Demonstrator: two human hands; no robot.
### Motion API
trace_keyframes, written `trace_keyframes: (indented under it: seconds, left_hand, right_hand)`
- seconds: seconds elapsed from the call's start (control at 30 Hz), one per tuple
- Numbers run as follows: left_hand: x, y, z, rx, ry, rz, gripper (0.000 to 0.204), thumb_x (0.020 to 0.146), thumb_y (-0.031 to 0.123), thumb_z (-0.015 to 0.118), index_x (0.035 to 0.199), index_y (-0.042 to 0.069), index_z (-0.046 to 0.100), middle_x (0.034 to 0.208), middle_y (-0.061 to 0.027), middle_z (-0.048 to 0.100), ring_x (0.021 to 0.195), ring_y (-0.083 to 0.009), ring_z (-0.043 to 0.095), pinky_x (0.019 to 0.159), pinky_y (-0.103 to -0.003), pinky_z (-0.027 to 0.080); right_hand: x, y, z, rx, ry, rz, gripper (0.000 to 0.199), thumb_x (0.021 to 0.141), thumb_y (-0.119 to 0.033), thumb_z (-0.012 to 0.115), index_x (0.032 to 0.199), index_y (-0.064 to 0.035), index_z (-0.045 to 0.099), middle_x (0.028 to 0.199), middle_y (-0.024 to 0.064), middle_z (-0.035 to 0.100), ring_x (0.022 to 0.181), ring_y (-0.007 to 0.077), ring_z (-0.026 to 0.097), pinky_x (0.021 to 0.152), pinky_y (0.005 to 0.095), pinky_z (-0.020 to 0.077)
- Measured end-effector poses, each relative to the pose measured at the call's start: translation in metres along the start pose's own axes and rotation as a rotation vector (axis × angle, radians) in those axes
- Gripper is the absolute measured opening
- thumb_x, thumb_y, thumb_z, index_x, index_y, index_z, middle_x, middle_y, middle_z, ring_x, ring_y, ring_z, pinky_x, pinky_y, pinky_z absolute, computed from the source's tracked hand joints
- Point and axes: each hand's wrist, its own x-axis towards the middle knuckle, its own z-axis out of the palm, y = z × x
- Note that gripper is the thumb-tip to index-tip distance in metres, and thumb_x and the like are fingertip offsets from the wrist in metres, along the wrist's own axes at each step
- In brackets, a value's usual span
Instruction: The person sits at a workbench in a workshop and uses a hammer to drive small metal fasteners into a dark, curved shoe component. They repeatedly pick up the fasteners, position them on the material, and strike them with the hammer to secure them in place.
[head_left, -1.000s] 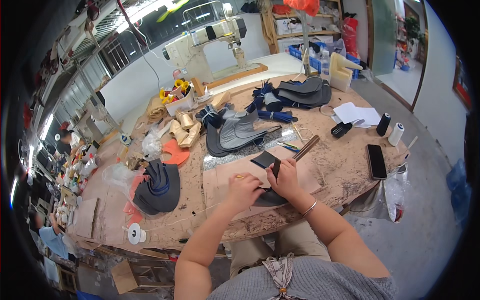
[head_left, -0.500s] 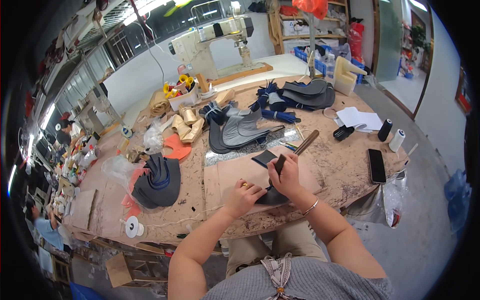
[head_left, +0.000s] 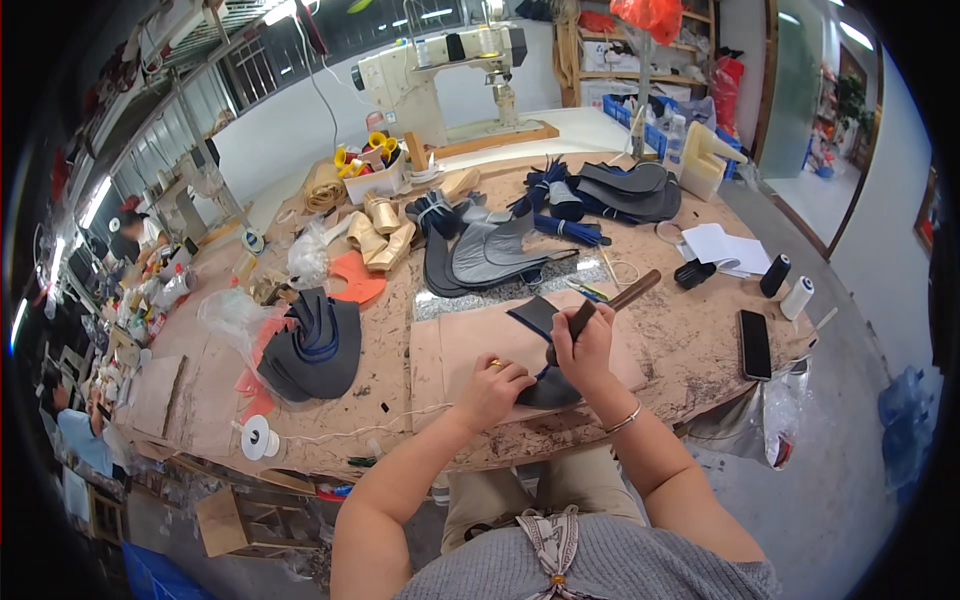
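Note:
In my right hand [head_left: 585,340] is a hammer with a long wooden handle [head_left: 636,290], gripped close to its dark head [head_left: 580,318]. The head's lower end is over a curved dark grey piece of material [head_left: 550,392] with a blue edge, touching or nearly so. My left hand [head_left: 493,390], wearing a ring, has its bent fingers pressed on that piece's left side. Part of the piece is hidden under my hands. A strip of it [head_left: 532,315] shows beyond them. Beneath lies a pale tan board [head_left: 465,345].
Stacked dark grey pieces [head_left: 320,350] lie left, more [head_left: 490,255] beyond the board. A phone [head_left: 754,345], thread spools [head_left: 797,298] and papers [head_left: 725,248] are at right. A white spool [head_left: 260,438] sits near the front edge. A sewing machine [head_left: 430,90] stands behind; people work far left.
The view has shifted slightly. My right hand has tilted the hammer a little, and its head leans more to the right. My left hand stays on the dark grey piece.

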Motion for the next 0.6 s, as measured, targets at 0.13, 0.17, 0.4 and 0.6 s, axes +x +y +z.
trace_keyframes:
  seconds: [0.13,0.17,0.4,0.6]
  left_hand:
    - [0.004,0.003,-0.001,0.009,0.026,0.003,0.017,0.079,0.006,0.065,0.091,0.013,0.074,0.093,0.0020,0.069,0.088,-0.0163,0.063,0.092,-0.037,0.039]
    - [0.003,0.001,0.000,0.009,0.036,0.005,0.017,0.079,0.006,0.065,0.091,0.013,0.074,0.093,0.0016,0.069,0.088,-0.0164,0.064,0.092,-0.037,0.039]
    - [0.009,0.043,0.027,0.086,0.111,-0.255,0.013,0.079,0.009,0.066,0.090,0.013,0.070,0.090,0.0003,0.067,0.088,-0.0190,0.064,0.087,-0.039,0.039]
    - [0.014,0.055,0.026,0.018,0.129,-0.358,0.010,0.080,0.010,0.066,0.089,0.013,0.067,0.090,-0.0016,0.066,0.088,-0.0213,0.063,0.081,-0.039,0.039]
  right_hand:
    - [-0.024,0.010,0.023,-0.014,-0.193,-0.067,0.013,0.083,-0.012,0.071,0.078,-0.0086,0.060,0.068,0.0048,0.059,0.068,0.0256,0.057,0.077,0.0382,0.0394]
    - [-0.023,0.019,0.023,0.005,-0.188,-0.029,0.014,0.082,-0.013,0.072,0.077,-0.0084,0.060,0.067,0.0054,0.059,0.068,0.0256,0.058,0.077,0.0385,0.0402]
    - [0.015,0.010,-0.010,-0.031,0.009,-0.036,0.012,0.084,-0.012,0.069,0.077,-0.0070,0.061,0.066,0.0057,0.059,0.067,0.0267,0.057,0.078,0.0411,0.0397]
    - [-0.009,0.043,0.000,0.016,-0.271,-0.085,0.013,0.084,-0.009,0.068,0.076,-0.0073,0.059,0.070,0.0069,0.060,0.067,0.0282,0.057,0.078,0.0407,0.0389]
